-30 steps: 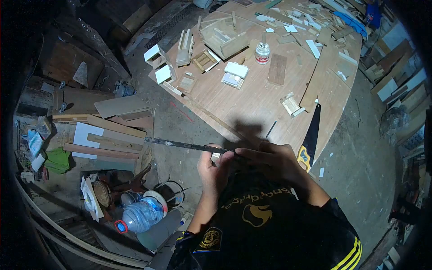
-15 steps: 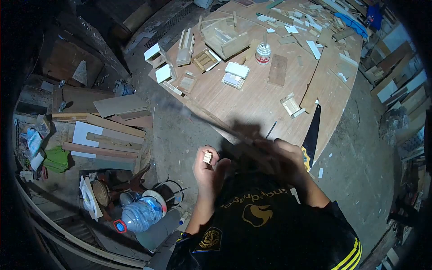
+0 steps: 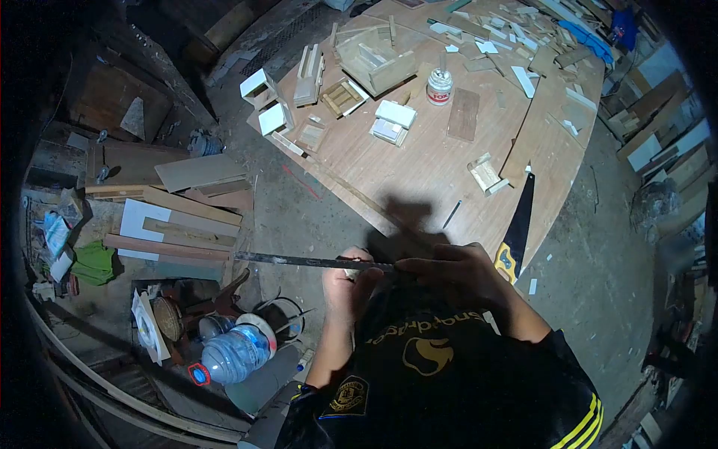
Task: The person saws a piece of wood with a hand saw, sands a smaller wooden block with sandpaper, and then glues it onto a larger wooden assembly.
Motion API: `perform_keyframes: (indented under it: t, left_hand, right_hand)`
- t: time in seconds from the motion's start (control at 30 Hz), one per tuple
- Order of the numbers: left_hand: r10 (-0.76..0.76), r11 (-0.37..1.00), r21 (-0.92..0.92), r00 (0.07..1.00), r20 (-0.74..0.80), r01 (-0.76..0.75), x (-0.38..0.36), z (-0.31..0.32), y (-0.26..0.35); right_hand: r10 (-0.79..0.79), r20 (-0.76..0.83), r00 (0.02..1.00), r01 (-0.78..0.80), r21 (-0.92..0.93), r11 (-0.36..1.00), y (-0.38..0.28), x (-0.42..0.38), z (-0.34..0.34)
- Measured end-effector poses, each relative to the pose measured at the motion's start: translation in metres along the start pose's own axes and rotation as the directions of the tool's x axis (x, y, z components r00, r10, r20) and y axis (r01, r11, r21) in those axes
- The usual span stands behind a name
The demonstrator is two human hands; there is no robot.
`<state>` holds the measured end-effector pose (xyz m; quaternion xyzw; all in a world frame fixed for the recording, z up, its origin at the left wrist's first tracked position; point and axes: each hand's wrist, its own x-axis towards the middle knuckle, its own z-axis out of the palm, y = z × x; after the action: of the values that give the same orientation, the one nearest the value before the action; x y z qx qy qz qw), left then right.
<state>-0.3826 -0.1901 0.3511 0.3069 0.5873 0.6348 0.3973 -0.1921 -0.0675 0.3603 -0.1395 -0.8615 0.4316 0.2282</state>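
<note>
My right hand [image 3: 460, 269] is closed around one end of a long, flat, dark metal file [image 3: 299, 260], which points left across my left hand. My left hand [image 3: 344, 288] is closed on a small light wooden piece [image 3: 351, 274], partly hidden by its fingers and the file. The file passes over or against this piece; the exact contact is hard to make out. Both hands are in front of my chest, just off the table's near edge. A pencil [image 3: 452, 215] lies on the table near my right hand, and a handsaw [image 3: 517, 224] rests at the edge.
On the wooden table [image 3: 374, 176] stand small wooden boxes [image 3: 374, 63], a white glue jar [image 3: 439, 86] and a small frame piece [image 3: 486, 176]. Offcuts [image 3: 501, 41] cover the far end. Boards [image 3: 179, 224] and a large water bottle [image 3: 232, 358] are on the left.
The file has swung down from a raised slant, blurred by motion, to lie nearly level across my left hand. My right hand has turned with it. The left hand still grips the wooden piece.
</note>
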Motion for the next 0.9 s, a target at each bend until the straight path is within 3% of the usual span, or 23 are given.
perform_keyframes:
  t: [0.07, 0.13, 0.17, 0.2, 0.23, 0.27, 0.3, 0.33, 0.37, 0.4, 0.47, 0.5, 0.57, 0.63, 0.7, 0.73, 0.83, 0.9]
  left_hand:
    - [-0.032, 0.999, -0.038, 0.999, 0.011, 0.033, 0.000, 0.000, -0.002]
    - [-0.029, 0.980, -0.197, 0.999, 0.015, 0.032, 0.001, 0.005, -0.002]
    - [-0.033, 0.979, -0.202, 0.999, 0.028, 0.038, 0.002, 0.001, -0.010]
    - [-0.057, 0.987, -0.147, 0.995, 0.077, 0.068, 0.002, -0.007, -0.022]
    - [-0.082, 0.992, -0.088, 0.989, 0.125, 0.093, 0.000, -0.013, -0.032]
    - [-0.174, 0.985, 0.033, 0.968, 0.179, 0.171, -0.003, -0.010, -0.022]
    - [-0.171, 0.985, 0.031, 0.967, 0.190, 0.168, -0.002, -0.006, -0.019]
    - [-0.208, 0.962, 0.219, 0.960, 0.190, 0.165, -0.001, -0.001, -0.018]
    - [-0.248, 0.902, 0.401, 0.952, 0.182, 0.158, 0.000, 0.002, -0.018]
    - [-0.251, 0.903, 0.401, 0.948, 0.195, 0.156, 0.003, 0.000, -0.024]
    - [-0.260, 0.951, 0.197, 0.960, 0.102, 0.237, 0.009, -0.004, -0.044]
    - [-0.265, 0.951, 0.196, 0.956, 0.126, 0.238, 0.010, 0.000, -0.041]
    - [-0.223, 0.969, 0.113, 0.975, 0.009, 0.221, 0.010, 0.008, -0.028]
    - [-0.275, 0.959, 0.090, 0.960, 0.047, 0.270, 0.014, -0.003, -0.029]
    - [-0.169, 0.985, 0.049, 0.971, 0.169, 0.163, 0.016, -0.011, -0.032]
    - [-0.168, 0.985, 0.057, 0.976, 0.141, 0.162, 0.016, -0.010, -0.032]
    - [-0.223, 0.974, 0.076, 0.969, 0.109, 0.215, 0.017, -0.013, -0.033]
    - [-0.230, 0.972, 0.075, 0.966, 0.120, 0.222, 0.020, -0.012, -0.035]
  right_hand:
    - [0.013, 0.053, 0.999, -0.012, -0.023, 1.000, 0.009, -0.003, 0.000]
    - [0.036, 0.098, 0.995, -0.030, -0.056, 0.998, 0.017, -0.005, 0.004]
    - [0.045, -0.033, 0.998, -0.044, 0.023, 0.999, 0.020, -0.004, 0.010]
    - [0.063, -0.164, 0.984, -0.046, 0.103, 0.994, 0.025, -0.004, 0.016]
    - [0.071, -0.171, 0.983, -0.055, 0.097, 0.994, 0.033, -0.004, 0.022]
    - [0.215, -0.205, 0.955, -0.166, 0.233, 0.958, 0.045, -0.004, 0.029]
    - [0.351, -0.218, 0.911, -0.257, 0.365, 0.895, 0.056, -0.002, 0.031]
    - [0.352, -0.225, 0.909, -0.258, 0.359, 0.897, 0.065, 0.001, 0.028]
    - [0.388, -0.240, 0.890, -0.341, 0.215, 0.915, 0.073, 0.002, 0.024]
    - [0.424, -0.262, 0.867, -0.421, 0.069, 0.904, 0.082, 0.003, 0.022]
    - [0.502, -0.256, 0.827, -0.522, -0.014, 0.853, 0.120, -0.004, 0.033]
    - [0.567, -0.242, 0.787, -0.602, -0.097, 0.793, 0.144, -0.011, 0.041]
    - [0.593, -0.256, 0.763, -0.640, -0.169, 0.750, 0.211, -0.034, 0.074]
    - [0.619, -0.264, 0.740, -0.672, -0.237, 0.702, 0.231, -0.042, 0.077]
    - [0.756, -0.171, 0.632, -0.756, -0.350, 0.553, 0.232, -0.040, 0.075]
    - [0.763, -0.181, 0.621, -0.765, -0.349, 0.541, 0.232, -0.041, 0.073]
    - [0.713, -0.214, 0.668, -0.735, -0.345, 0.584, 0.249, -0.051, 0.078]
    - [0.625, -0.223, 0.748, -0.658, -0.374, 0.654, 0.259, -0.057, 0.084]
